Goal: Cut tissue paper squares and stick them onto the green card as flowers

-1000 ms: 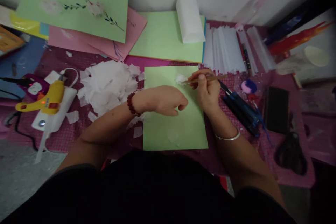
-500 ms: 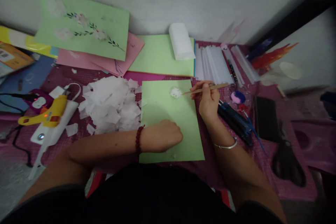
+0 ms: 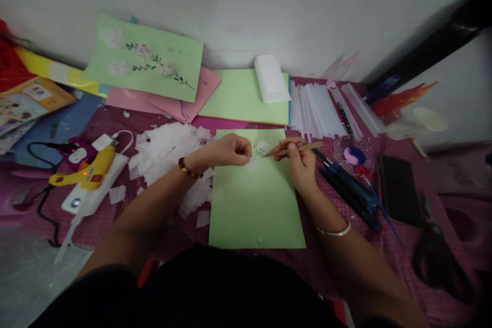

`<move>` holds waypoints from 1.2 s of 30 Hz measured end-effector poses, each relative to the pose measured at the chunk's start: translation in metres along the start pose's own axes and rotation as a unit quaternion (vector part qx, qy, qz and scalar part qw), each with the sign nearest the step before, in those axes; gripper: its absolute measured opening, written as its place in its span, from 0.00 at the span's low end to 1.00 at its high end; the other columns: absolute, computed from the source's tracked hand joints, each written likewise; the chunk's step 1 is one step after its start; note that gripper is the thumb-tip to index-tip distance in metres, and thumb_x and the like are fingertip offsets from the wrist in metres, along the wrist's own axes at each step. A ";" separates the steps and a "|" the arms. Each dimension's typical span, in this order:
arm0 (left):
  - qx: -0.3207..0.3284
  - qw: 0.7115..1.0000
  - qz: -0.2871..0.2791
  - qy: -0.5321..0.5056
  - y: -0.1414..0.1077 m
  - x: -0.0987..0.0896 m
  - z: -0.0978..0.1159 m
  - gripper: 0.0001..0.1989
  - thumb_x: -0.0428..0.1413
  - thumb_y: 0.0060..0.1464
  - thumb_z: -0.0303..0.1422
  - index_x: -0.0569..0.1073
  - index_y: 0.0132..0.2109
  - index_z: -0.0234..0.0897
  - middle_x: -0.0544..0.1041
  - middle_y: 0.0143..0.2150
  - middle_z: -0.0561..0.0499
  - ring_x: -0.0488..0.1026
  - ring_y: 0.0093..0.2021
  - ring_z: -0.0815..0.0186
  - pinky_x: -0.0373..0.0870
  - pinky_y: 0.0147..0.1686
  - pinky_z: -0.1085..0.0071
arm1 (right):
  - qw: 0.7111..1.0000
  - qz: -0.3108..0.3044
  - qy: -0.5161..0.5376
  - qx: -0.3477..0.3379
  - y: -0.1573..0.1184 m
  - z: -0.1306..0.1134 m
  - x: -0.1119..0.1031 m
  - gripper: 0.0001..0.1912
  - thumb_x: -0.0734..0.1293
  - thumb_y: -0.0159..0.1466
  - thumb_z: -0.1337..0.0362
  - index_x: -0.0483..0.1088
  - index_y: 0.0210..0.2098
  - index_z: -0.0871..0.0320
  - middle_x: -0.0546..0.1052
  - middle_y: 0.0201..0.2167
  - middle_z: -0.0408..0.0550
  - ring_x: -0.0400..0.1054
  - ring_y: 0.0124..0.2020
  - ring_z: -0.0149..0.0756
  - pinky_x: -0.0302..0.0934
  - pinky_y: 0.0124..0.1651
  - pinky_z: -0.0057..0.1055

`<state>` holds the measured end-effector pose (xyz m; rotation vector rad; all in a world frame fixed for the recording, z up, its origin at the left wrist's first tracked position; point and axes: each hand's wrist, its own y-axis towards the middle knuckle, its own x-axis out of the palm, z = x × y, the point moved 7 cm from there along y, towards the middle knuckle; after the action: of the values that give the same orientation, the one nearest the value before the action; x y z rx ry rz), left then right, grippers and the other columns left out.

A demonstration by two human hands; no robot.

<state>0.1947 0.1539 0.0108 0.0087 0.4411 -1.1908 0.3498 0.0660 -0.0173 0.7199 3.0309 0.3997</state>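
Note:
A light green sheet of paper [image 3: 257,210] lies in front of me, with a small crumpled white paper blossom [image 3: 263,147] near its top edge. My right hand [image 3: 302,166] grips a thin wooden stick [image 3: 315,146], its tip beside the blossom's lower right. Just left of the blossom, my left hand [image 3: 236,151] hovers with fingertips pinched together. A faint whitish blur shows below those fingertips; whether they hold it I cannot tell. Left of the sheet is a heap of white paper squares [image 3: 165,143], partly covered by my left forearm.
A yellow glue gun [image 3: 98,168] with its light on rests on a white power strip [image 3: 115,171] at left. A green sheet with paper flowers [image 3: 172,43] leans at the back. Glue sticks [image 3: 321,110], a tissue pack [image 3: 271,78], a dark phone [image 3: 400,189] and scissors [image 3: 438,256] lie around.
My left hand has gone from a loose fist on the lower sheet up to beside the blossom, fingertips pinched. The right hand keeps the stick by the blossom. The whole view has shifted slightly.

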 end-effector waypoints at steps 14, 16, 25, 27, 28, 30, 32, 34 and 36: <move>-0.032 0.981 0.104 -0.159 0.017 -0.006 -0.040 0.06 0.55 0.42 0.23 0.68 0.30 0.35 0.67 0.20 0.59 0.60 0.19 0.76 0.54 0.20 0.77 | 0.994 -0.008 -0.100 -0.038 -0.002 -0.003 0.006 0.14 0.60 0.70 0.55 0.72 0.36 0.56 0.77 0.32 0.46 0.71 0.27 0.32 0.68 0.32 0.32; -0.037 0.983 0.129 -0.123 0.018 -0.010 -0.042 0.07 0.56 0.43 0.24 0.70 0.34 0.34 0.69 0.21 0.58 0.62 0.20 0.75 0.56 0.21 0.77 | 0.995 0.004 -0.097 -0.034 -0.001 -0.001 0.004 0.14 0.60 0.70 0.55 0.72 0.36 0.55 0.77 0.32 0.46 0.71 0.27 0.32 0.69 0.31 0.33; -0.015 0.975 0.187 0.122 0.016 -0.027 -0.036 0.04 0.54 0.47 0.27 0.74 0.30 0.34 0.75 0.27 0.53 0.68 0.27 0.72 0.62 0.28 0.75 | 0.996 0.025 -0.082 -0.032 0.000 -0.004 0.001 0.14 0.60 0.69 0.54 0.71 0.36 0.56 0.78 0.33 0.47 0.72 0.27 0.33 0.69 0.31 0.33; -0.012 0.969 0.204 0.139 0.015 -0.033 -0.035 0.04 0.54 0.47 0.27 0.73 0.30 0.34 0.75 0.29 0.52 0.70 0.29 0.70 0.63 0.29 0.74 | 0.994 -0.004 -0.097 -0.041 -0.002 -0.006 0.005 0.15 0.60 0.70 0.55 0.72 0.36 0.56 0.78 0.32 0.47 0.72 0.27 0.33 0.69 0.31 0.33; -0.013 0.966 0.214 0.144 0.015 -0.035 -0.036 0.04 0.53 0.47 0.27 0.73 0.30 0.34 0.75 0.29 0.52 0.70 0.29 0.70 0.63 0.30 0.74 | 0.993 -0.021 -0.109 -0.045 -0.003 -0.006 0.007 0.15 0.59 0.70 0.55 0.73 0.36 0.56 0.77 0.31 0.47 0.72 0.28 0.33 0.69 0.31 0.33; -0.015 0.962 0.229 0.144 0.015 -0.039 -0.037 0.03 0.53 0.46 0.27 0.72 0.29 0.34 0.75 0.30 0.52 0.70 0.30 0.69 0.63 0.30 0.73 | 0.988 -0.046 -0.138 -0.052 -0.005 -0.005 0.011 0.15 0.59 0.70 0.56 0.73 0.36 0.56 0.77 0.32 0.48 0.72 0.29 0.33 0.69 0.32 0.32; -0.015 0.961 0.237 0.141 0.015 -0.040 -0.038 0.03 0.52 0.45 0.27 0.71 0.28 0.34 0.74 0.29 0.52 0.69 0.30 0.69 0.63 0.31 0.73 | 0.984 -0.051 -0.157 -0.060 -0.005 -0.005 0.012 0.15 0.58 0.71 0.57 0.73 0.37 0.56 0.77 0.34 0.48 0.72 0.31 0.34 0.70 0.33 0.32; -0.018 0.963 0.233 0.132 0.016 -0.039 -0.040 0.03 0.52 0.44 0.26 0.70 0.28 0.35 0.73 0.29 0.52 0.69 0.30 0.69 0.64 0.31 0.73 | 0.981 -0.045 -0.175 -0.068 -0.005 -0.005 0.011 0.14 0.58 0.71 0.57 0.73 0.38 0.55 0.78 0.35 0.48 0.73 0.32 0.34 0.71 0.35 0.33; -0.022 0.967 0.227 0.119 0.017 -0.038 -0.042 0.02 0.53 0.43 0.27 0.70 0.27 0.35 0.73 0.28 0.52 0.69 0.29 0.70 0.63 0.30 0.74 | 0.978 -0.035 -0.192 -0.076 -0.004 -0.007 0.010 0.15 0.58 0.71 0.57 0.73 0.38 0.54 0.78 0.35 0.48 0.73 0.32 0.35 0.71 0.35 0.33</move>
<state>0.1849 0.2040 -0.0192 0.2053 0.6379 -0.7296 0.3389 0.0653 -0.0109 0.5970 2.6217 0.4284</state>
